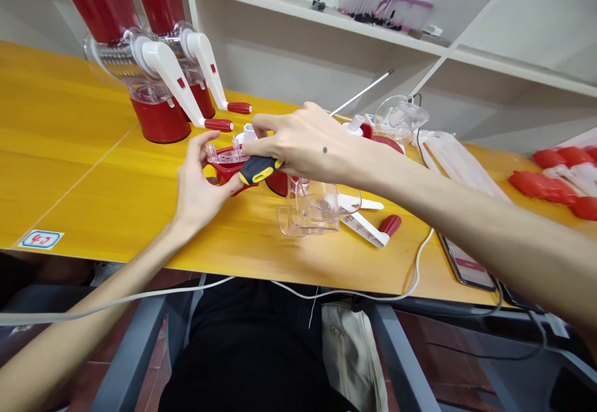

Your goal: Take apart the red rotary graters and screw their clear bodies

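Observation:
My left hand [199,189] is closed around the side of a red plastic part [227,170], fingers at its far edge and thumb near the front. A clear plastic piece [222,155] with small posts sits in its top. My right hand [298,141] reaches over from the right, gripping a screwdriver [260,170] with a black and yellow handle. Its long shaft points away to the upper right. The right fingertips are at the clear piece; whether they pinch anything small is hidden. Just right of them lie clear plastic housings [314,210] and a white crank handle [366,228] with a red knob.
Two assembled red rotary graters [161,113] stand at the back left. A shelf [298,7] runs behind the table. At right are a phone [469,266], a white cable [422,250] and red parts [543,187]. A numbered label [41,239] marks the front left.

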{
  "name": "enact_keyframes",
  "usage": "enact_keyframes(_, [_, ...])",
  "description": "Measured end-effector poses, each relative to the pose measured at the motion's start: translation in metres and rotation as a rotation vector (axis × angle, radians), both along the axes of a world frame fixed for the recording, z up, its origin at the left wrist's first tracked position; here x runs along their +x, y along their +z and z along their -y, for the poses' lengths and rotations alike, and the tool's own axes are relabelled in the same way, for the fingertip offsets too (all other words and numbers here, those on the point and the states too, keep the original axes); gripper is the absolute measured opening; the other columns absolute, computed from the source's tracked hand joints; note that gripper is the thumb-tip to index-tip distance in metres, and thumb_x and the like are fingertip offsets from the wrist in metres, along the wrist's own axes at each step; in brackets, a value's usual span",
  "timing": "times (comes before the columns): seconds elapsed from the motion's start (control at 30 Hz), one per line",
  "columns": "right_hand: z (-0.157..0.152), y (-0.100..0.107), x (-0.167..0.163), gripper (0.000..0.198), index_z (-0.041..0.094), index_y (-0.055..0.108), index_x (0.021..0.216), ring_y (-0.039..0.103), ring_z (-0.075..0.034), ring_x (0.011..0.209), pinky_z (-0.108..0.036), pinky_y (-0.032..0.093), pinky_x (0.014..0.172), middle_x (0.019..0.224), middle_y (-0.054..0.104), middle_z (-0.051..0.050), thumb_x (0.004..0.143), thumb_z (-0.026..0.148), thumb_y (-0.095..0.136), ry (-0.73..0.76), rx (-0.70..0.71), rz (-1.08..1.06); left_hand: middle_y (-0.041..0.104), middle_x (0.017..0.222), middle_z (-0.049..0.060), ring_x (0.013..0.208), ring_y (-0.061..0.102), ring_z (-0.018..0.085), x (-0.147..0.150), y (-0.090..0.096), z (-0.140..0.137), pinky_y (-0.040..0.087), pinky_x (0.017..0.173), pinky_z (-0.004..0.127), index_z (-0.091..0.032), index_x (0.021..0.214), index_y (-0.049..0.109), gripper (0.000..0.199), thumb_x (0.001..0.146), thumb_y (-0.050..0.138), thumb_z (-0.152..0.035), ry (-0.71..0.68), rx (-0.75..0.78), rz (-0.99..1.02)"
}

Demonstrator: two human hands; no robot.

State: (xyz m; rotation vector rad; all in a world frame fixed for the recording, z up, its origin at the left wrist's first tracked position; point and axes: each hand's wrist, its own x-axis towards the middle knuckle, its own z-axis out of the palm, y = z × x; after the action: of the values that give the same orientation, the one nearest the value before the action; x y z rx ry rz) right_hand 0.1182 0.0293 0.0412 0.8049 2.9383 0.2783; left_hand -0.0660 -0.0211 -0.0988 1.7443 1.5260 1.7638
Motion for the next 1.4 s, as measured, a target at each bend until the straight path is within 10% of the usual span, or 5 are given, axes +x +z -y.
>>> enact_keyframes(1.4, [-0.024,0.016,-0.003,0.037,0.005,0.062,0.097,0.024,0.011,0.066,-0.009,0.021,0.063,0.074,0.053,0.003,0.082,0.038,0.067,-0.085,-0.370,-0.022,0.065,0.134,0.011,0.120,0.069,0.031,-0.022,-0.028,0.030,0.059,0.105,0.050,-0.027,0.132,0.049,0.068,0.076,0.086,-0.038,-0.390,-0.269,-0.220])
